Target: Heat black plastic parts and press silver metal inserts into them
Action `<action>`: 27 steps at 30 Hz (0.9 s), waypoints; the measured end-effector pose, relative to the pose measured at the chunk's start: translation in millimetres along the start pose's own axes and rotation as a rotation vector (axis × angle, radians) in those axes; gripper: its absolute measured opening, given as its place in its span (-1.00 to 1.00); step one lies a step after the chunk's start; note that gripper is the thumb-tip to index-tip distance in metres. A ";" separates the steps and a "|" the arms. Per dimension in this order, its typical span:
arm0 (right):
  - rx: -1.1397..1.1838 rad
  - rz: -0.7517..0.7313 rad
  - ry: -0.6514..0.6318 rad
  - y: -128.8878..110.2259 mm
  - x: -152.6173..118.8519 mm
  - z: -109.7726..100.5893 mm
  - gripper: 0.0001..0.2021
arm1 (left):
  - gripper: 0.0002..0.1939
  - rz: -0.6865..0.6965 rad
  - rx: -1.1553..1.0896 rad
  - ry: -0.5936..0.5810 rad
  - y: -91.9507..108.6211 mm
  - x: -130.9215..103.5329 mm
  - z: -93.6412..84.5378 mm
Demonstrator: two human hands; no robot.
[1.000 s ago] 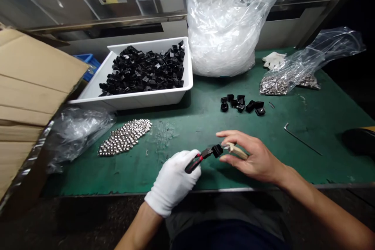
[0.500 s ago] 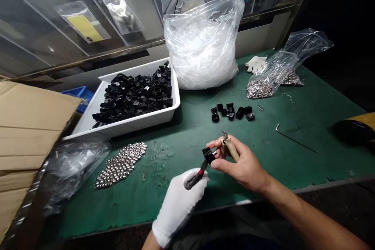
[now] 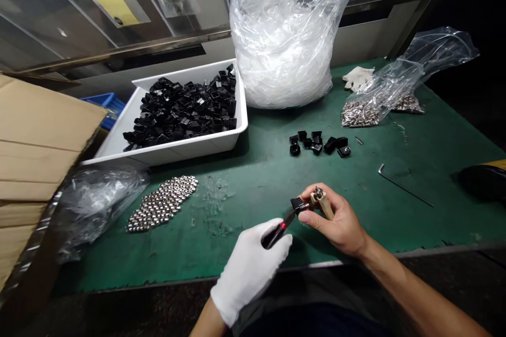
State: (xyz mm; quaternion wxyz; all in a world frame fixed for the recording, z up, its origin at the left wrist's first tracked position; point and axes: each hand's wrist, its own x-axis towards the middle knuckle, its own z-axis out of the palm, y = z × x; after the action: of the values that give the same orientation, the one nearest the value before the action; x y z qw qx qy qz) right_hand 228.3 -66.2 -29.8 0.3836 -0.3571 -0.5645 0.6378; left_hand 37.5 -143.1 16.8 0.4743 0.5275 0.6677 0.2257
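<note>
My left hand (image 3: pixel 251 266), in a white glove, is closed around a slim tool with a black and red handle (image 3: pixel 281 227). The tool's tip meets a small black plastic part (image 3: pixel 297 204); its kind is hard to make out. My bare right hand (image 3: pixel 343 221) has thumb and fingers closed at that part, where a short metal pin (image 3: pixel 307 206) sticks out. A beige piece (image 3: pixel 326 207) shows among the right fingers, with small metal bits (image 3: pixel 318 192) at its top; what it is I cannot tell.
Several black parts (image 3: pixel 317 142) lie beyond my hands, near a hex key (image 3: pixel 405 185). Left stands a white tray (image 3: pixel 190 148) of black parts, with metal pieces in rows (image 3: pixel 162 204) before it. Behind are a large plastic bag (image 3: pixel 282 47) and a bag of metal pieces (image 3: pixel 359 114).
Both hands have shifted slightly right in view, with the tool and black part. The black part has turned to a flatter angle. The bench surroundings sit higher in view.
</note>
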 end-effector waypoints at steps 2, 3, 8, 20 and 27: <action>0.040 0.035 -0.026 1.4 -2.0 -1.9 -0.67 | -0.83 -0.008 0.004 -0.011 -2.5 -0.4 3.8; 0.057 0.054 -0.045 1.7 -3.0 -3.3 -0.65 | -0.85 -0.011 0.016 -0.011 -4.1 -0.8 5.3; 0.030 0.075 -0.080 1.2 -2.8 -2.9 -0.67 | -0.84 -0.022 0.032 -0.005 -14.0 -0.8 12.0; -1.102 0.004 0.339 -29.3 5.9 -113.4 -0.66 | -0.47 -0.370 -0.444 0.014 -25.0 28.0 1.5; -1.406 0.164 0.483 -11.2 11.2 -209.2 -0.60 | -0.54 -0.228 -1.022 -0.116 -28.5 20.4 19.0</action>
State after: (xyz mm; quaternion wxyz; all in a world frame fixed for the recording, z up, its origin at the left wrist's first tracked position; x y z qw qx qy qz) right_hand 410.0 37.8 -41.4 0.1291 -0.6891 -0.7108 0.0569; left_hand 40.1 -137.9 -22.6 0.7287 0.1645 0.4984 0.4399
